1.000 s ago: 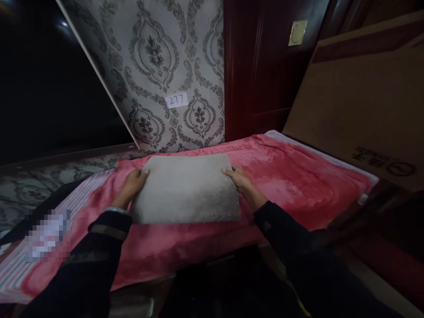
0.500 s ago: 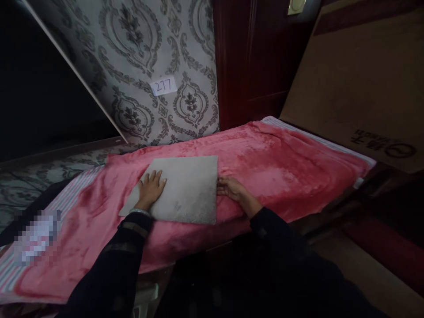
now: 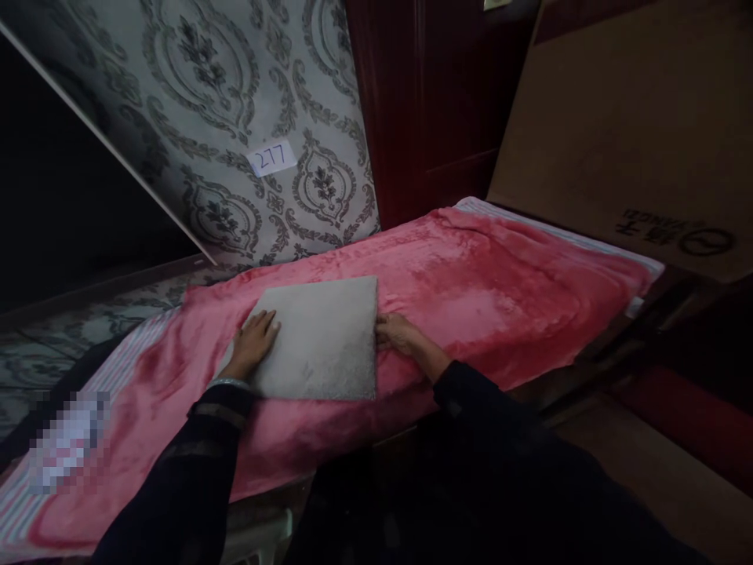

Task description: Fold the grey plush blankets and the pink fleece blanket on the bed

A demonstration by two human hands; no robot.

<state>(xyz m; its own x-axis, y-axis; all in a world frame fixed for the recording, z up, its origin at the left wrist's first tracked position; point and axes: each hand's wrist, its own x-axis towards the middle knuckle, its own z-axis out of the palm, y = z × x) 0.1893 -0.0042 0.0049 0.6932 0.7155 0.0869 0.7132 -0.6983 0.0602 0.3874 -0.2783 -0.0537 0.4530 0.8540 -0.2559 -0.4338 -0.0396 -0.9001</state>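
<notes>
Resting the left hand (image 3: 254, 344), loosely spread, on the left end of a grey sheet (image 3: 323, 337) over the pink blanket (image 3: 459, 302); curling the right hand (image 3: 400, 333) at the sheet's right edge, whether pinching impossible to tell. Best steadied with light, even pressure.

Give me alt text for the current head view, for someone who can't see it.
A person's left hand rests on a gray rectangular sheet lying on a pink blanket; the right hand is at the sheet's right edge. Behind is patterned wallpaper with a "277" label.
</notes>
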